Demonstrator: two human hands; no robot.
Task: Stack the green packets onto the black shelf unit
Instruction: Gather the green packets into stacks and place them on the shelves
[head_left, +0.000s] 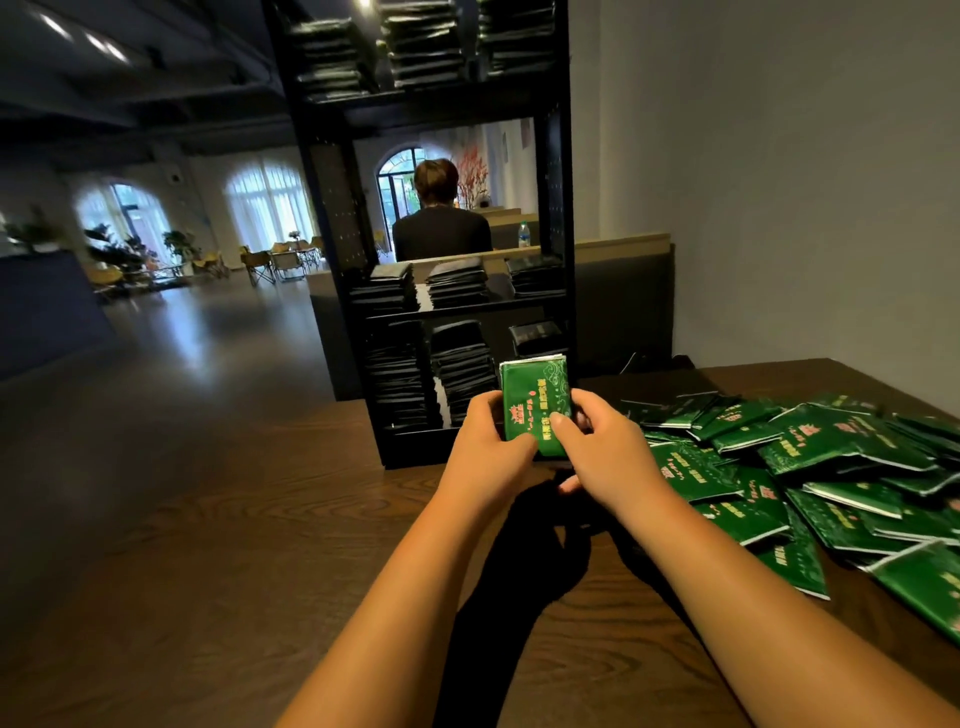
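Head view: the left hand (483, 447) and the right hand (610, 452) meet above the table (208, 519) and together grip a small stack of green packets (535, 395), held upright with its printed face toward the camera. The fingers (563, 423) of both hands are curled round the stack's lower half. Each thumb lies across the front face, one at either lower corner, and the rest wrap behind, out of sight. White edges along the top show several packets, though how many cannot be counted.

Just beyond the fingers the black shelf unit (332, 218) stands on the far part of the table. Its lowest tier, directly behind the fingers, carries two tall stacks (400, 374) at left and middle and a short stack (535, 335) at right. The tiers above the fingers hold further stacks. Against the light all of these look nearly black, and they are probably the same kind of packet.

To the right of the fingers a loose pile of green packets (810, 457) lies spread over the table, overlapping one another and running off the frame's right edge. Below the fingers the shadow of the hands falls on the dark wood.

Well beyond the fingers, seen through the shelf unit's open middle, a person (441, 228) in a dark top sits facing away, with a bottle (524, 235) just to the right.
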